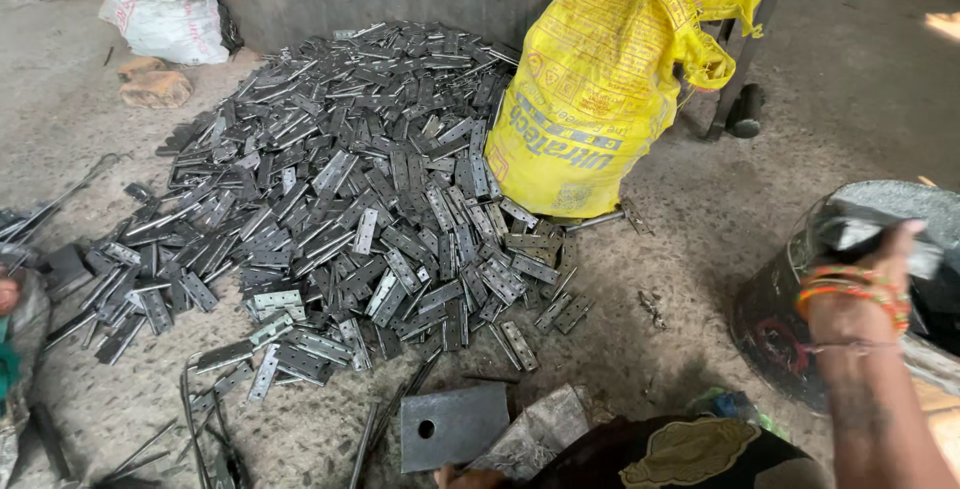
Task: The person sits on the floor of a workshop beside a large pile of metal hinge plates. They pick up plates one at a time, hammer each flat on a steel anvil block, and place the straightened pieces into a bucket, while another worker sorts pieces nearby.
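Observation:
My right hand [885, 254], with orange and red bangles on its wrist, reaches over a round metal drum [775, 299] at the right edge. Its fingers are closed on a blurred flat grey metal piece [850, 232], much like the hinges on the floor. A large heap of grey metal hinges [350, 189] spreads across the concrete floor at the centre and left. My left hand is not visible. A small patch of skin [455, 476] shows at the bottom edge beside a square steel plate with a hole [455, 427]; I cannot tell what it is.
A full yellow woven sack [590, 89] stands behind the heap, and a white sack [170, 9] lies at the back left by a wall. Thin metal rods [200, 419] lie at the bottom left. Dark embroidered cloth [690, 454] covers the bottom edge.

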